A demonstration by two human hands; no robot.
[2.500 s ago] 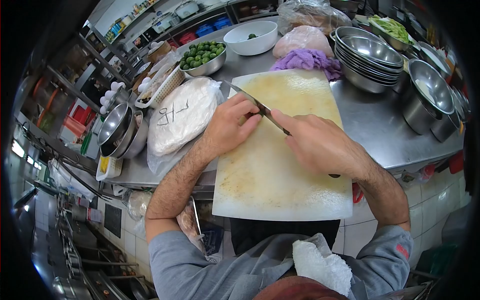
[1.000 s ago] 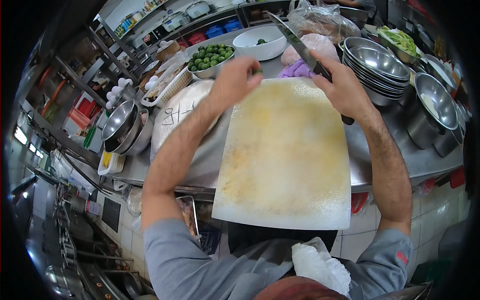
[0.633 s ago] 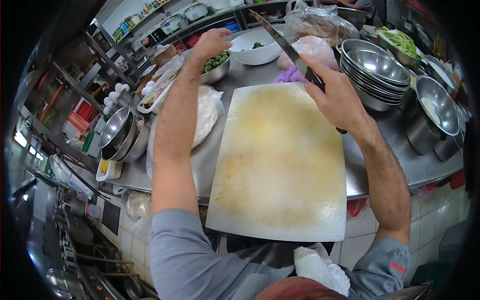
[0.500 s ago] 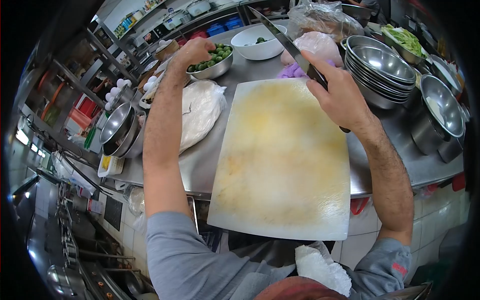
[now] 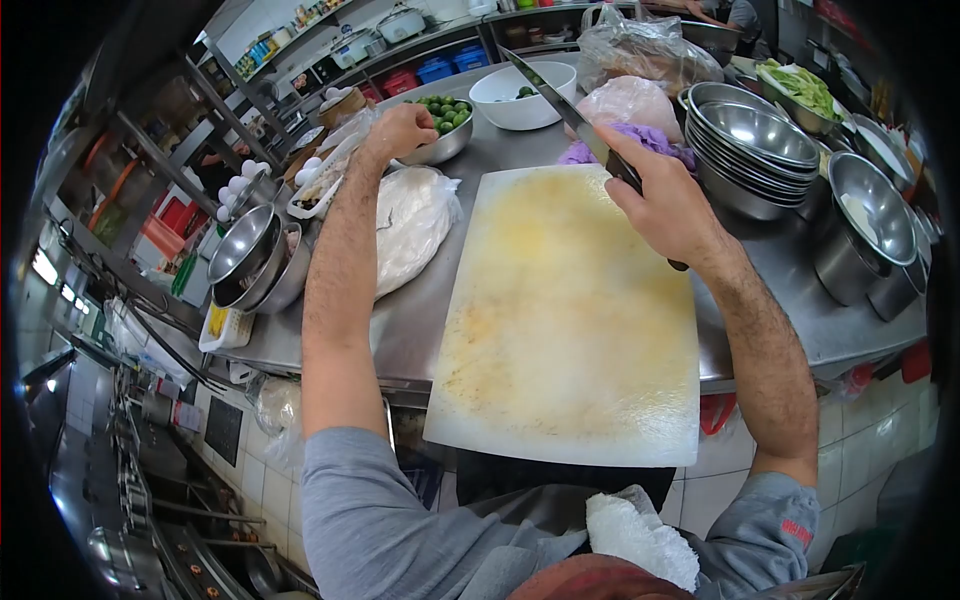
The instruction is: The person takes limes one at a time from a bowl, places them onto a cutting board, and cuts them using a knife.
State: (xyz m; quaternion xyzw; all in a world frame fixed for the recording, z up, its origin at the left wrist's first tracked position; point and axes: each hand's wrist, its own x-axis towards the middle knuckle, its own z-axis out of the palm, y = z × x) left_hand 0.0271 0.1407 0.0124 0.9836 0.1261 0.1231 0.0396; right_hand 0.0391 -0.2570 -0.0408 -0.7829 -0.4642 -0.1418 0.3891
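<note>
My left hand (image 5: 402,132) is at the near left rim of a steel bowl (image 5: 447,146) full of small green limes (image 5: 447,110). Its fingers are bent and pressed together over the fruit; what they hold, if anything, is hidden. My right hand (image 5: 662,195) is wrapped round the dark handle of a large knife (image 5: 577,122), whose blade points up and to the left above the far edge of the worn white cutting board (image 5: 570,330). Behind the blade, a white bowl (image 5: 520,112) holds a few green pieces.
A plastic-wrapped white bundle (image 5: 412,225) lies left of the board. Purple cloth (image 5: 640,138) and bagged food (image 5: 630,100) sit behind it. Stacked steel bowls (image 5: 755,150) stand at the right, more bowls (image 5: 245,245) at the left. Another person's arm (image 5: 705,12) shows at the far top.
My left hand has gone from the board, where it was beside the blade, to the lime bowl. My right hand has lifted the knife off the board and holds it raised.
</note>
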